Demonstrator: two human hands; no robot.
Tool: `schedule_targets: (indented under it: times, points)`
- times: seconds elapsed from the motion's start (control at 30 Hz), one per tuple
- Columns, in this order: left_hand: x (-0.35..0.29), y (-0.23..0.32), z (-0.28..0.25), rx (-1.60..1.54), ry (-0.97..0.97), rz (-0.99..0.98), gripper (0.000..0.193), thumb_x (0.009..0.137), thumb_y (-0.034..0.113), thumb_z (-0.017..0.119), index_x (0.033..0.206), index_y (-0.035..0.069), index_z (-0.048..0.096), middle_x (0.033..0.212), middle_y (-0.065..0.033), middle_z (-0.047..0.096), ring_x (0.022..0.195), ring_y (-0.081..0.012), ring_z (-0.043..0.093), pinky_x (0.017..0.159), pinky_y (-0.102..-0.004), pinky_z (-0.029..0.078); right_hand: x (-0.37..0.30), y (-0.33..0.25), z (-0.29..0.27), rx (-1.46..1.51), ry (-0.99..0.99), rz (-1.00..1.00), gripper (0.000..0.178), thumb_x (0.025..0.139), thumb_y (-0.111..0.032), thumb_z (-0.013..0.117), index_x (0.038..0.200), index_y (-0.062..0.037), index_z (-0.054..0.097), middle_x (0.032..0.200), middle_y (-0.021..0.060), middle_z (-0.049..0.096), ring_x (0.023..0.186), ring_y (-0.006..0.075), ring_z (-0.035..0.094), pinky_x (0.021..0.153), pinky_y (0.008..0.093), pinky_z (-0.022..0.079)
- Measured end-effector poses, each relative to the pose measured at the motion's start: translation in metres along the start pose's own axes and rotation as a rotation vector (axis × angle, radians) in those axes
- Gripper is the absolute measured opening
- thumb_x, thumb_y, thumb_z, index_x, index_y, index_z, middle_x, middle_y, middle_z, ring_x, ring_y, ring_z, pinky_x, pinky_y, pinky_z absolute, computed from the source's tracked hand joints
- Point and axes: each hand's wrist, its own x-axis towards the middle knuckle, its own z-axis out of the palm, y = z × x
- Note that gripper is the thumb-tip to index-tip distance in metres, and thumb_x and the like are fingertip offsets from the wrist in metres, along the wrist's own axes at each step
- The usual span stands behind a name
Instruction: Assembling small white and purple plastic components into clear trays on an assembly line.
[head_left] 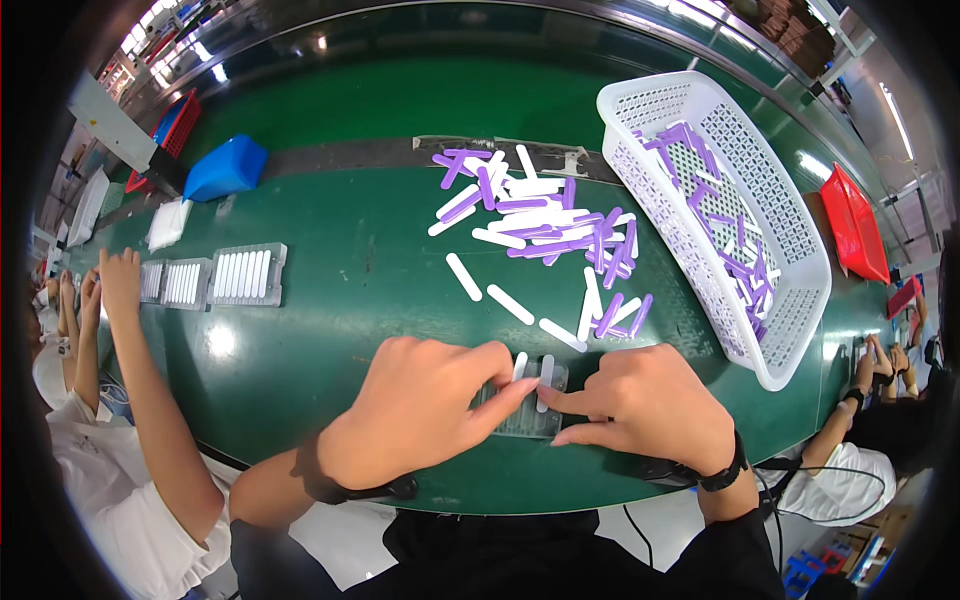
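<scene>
Tray (525,415): lay on the belt (350,300) at the near edge, under both hands — left hand (415,410) over its left part, right hand (645,405) at its right.
Two sticks (540,380): stood on the tray between the fingertips of the two hands.
Loose sticks (540,225): were heaped on the belt behind the tray, a few strays trailing toward it.
Basket (790,300): sat right of the heap, tilted, with more sticks inside.
Filled trays (215,278): lay in a row far to the left — beside a co-worker's arm (150,400).
Bin (225,168): sat behind those trays.
</scene>
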Motion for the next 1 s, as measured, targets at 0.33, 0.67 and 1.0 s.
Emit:
schedule_targets:
  times: [0.33,0.67,1.0]
  points:
    - [-0.012,0.000,-0.007,0.379,-0.328,0.320,0.043,0.089,0.044,0.077,0.117,0.011,0.075,0.057,0.0016,0.055,0.051,-0.0180,0.059,0.044,-0.0329,0.042,0.002,0.002,0.008,-0.086,0.136,-0.241,0.028,0.079,-0.025,0.079,0.104,-0.0122,0.080,0.069,-0.0034,0.060,0.074,0.0167,0.062,0.065,0.0342,0.053]
    - [0.008,-0.031,-0.003,-0.045,-0.082,0.283,0.017,0.087,0.023,0.082,0.098,0.010,0.081,0.056,-0.0012,0.058,0.046,-0.0204,0.054,0.044,-0.0335,0.039,0.016,0.030,0.012,0.115,0.375,-0.229,0.008,0.081,-0.014,0.078,0.088,-0.0098,0.077,0.069,0.0010,0.062,0.067,0.0199,0.065,0.059,0.0346,0.052]
    - [0.043,-0.061,0.001,-0.109,0.011,0.033,0.010,0.087,0.018,0.082,0.094,0.011,0.080,0.055,-0.0038,0.054,0.047,-0.0183,0.042,0.049,-0.0329,0.033,0.018,0.028,0.015,0.064,0.485,0.244,0.013,0.083,-0.012,0.082,0.090,-0.0083,0.072,0.092,0.0039,0.065,0.071,0.0221,0.068,0.060,0.0359,0.053]
